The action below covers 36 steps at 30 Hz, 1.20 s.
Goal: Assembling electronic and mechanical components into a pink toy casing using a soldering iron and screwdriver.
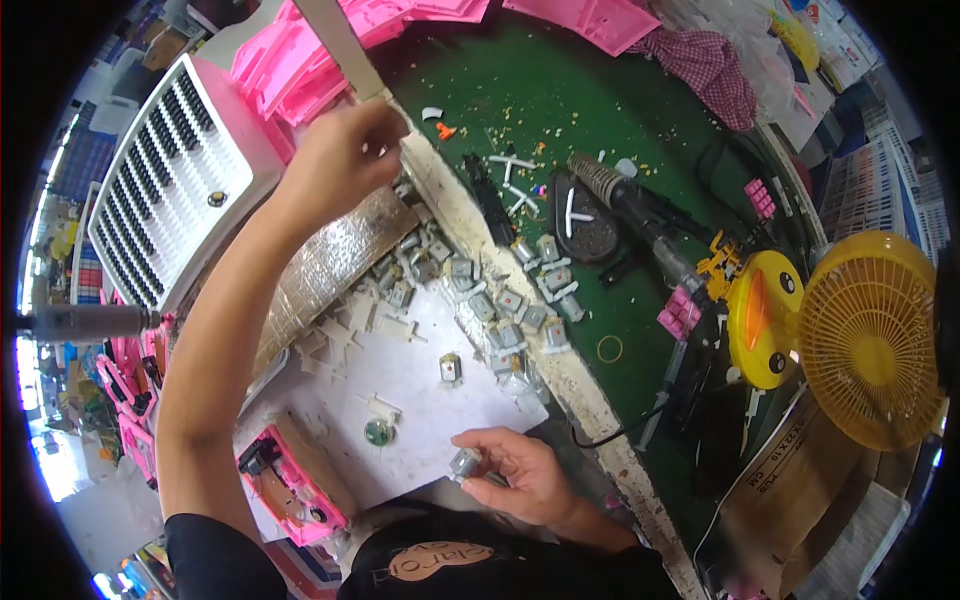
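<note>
My right hand (520, 478) is closed around a small silver motor (464, 462), held by thumb and fingers above the white work sheet at the near edge. My left hand (350, 160) reaches far forward, fingers curled beside the pale wooden strip (440, 185); whatever it grips is hidden. One loose motor (451, 369) lies on the sheet beyond my right hand. Several more motors (508, 302) are heaped along the strip. A round green circuit board (380, 432) sits on the sheet with a white plastic piece (380, 406) touching or beside it.
Pink housing (290, 485) stands near left; pink panels (300, 65) are stacked at the back. A white rack with dark rows (165, 180) rises at left. On the green mat are a black stand with a coil spring (595, 180) and a yellow fan (870, 340). White plastic pieces (350, 330) lie scattered.
</note>
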Tool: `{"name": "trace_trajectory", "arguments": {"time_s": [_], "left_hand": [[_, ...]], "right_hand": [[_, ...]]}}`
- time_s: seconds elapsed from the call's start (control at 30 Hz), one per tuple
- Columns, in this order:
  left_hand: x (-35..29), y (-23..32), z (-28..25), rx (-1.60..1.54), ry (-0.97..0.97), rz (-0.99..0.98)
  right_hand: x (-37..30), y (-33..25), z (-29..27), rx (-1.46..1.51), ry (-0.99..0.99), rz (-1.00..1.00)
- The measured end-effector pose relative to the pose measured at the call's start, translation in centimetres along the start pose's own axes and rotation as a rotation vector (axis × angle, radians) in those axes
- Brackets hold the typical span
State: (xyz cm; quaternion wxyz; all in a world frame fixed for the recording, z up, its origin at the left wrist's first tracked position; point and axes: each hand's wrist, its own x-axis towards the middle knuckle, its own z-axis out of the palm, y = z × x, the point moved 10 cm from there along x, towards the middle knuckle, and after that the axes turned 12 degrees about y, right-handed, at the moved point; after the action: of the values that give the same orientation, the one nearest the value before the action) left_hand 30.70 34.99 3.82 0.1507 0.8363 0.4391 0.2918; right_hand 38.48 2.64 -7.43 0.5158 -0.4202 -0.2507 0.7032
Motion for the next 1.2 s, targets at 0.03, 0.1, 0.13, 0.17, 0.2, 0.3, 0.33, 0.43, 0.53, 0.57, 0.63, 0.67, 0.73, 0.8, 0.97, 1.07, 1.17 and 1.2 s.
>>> {"name": "trace_trajectory", "arguments": {"time_s": [0.03,0.1,0.13,0.17,0.2,0.3,0.33,0.43,0.53,0.57,0.63,0.67,0.73,0.8,0.97,1.07,1.17,1.2], "left_hand": [[-2.3,0.9,-1.0,-0.078,-0.018,-0.030],[-7.7,1.3,-3.9,-0.159,-0.040,-0.091],[-10.4,1.3,-5.4,-0.176,-0.045,-0.109],[-13.1,1.6,-7.2,-0.184,-0.055,-0.169],[-16.0,1.9,-9.2,-0.186,-0.059,-0.231],[-25.3,0.9,-14.5,-0.269,0.088,-0.358],[-28.4,0.3,-15.8,-0.244,0.136,-0.434],[-37.5,-1.7,-18.5,-0.287,0.283,-0.589],[-45.7,-1.9,-19.9,-0.299,0.425,-0.725],[-47.5,-1.6,-20.0,-0.341,0.469,-0.741],[-51.0,-1.4,-20.0,-0.428,0.535,-0.795],[-52.2,-1.3,-19.8,-0.445,0.548,-0.798],[-54.3,-1.4,-19.4,-0.464,0.584,-0.799],[-55.2,-1.6,-19.2,-0.478,0.574,-0.805],[-54.8,-1.8,-19.3,-0.492,0.591,-0.776],[-54.7,-1.6,-19.4,-0.491,0.616,-0.759],[-54.7,-1.6,-19.4,-0.473,0.598,-0.758],[-54.8,-1.6,-19.5,-0.472,0.606,-0.762]], "right_hand": [[0.0,0.3,0.0,-0.013,-0.012,0.016],[0.2,1.1,0.5,-0.037,-0.064,0.069],[0.2,1.2,0.7,-0.017,-0.066,0.060],[0.2,1.5,1.0,0.006,-0.081,0.048],[0.3,1.6,1.7,0.030,-0.104,0.036],[0.7,1.0,2.9,0.029,-0.087,0.016],[1.0,0.6,3.3,0.007,-0.083,-0.003],[2.3,-1.0,4.0,-0.296,-0.013,-0.149],[4.6,-1.9,6.4,-0.675,0.010,-0.257],[5.1,-1.6,7.0,-0.785,-0.044,-0.271],[5.8,-0.7,8.6,-0.963,-0.156,-0.295],[6.0,-0.5,9.4,-1.058,-0.199,-0.283],[6.4,0.0,10.8,-1.236,-0.296,-0.265],[6.2,-0.1,12.3,-1.376,-0.357,-0.387],[6.3,0.7,13.9,-1.544,-0.492,-0.492],[6.0,1.1,14.9,-1.679,-0.553,-0.631],[5.8,1.6,16.2,-1.838,-0.578,-0.640],[5.7,1.5,16.3,-1.821,-0.582,-0.641]]}}
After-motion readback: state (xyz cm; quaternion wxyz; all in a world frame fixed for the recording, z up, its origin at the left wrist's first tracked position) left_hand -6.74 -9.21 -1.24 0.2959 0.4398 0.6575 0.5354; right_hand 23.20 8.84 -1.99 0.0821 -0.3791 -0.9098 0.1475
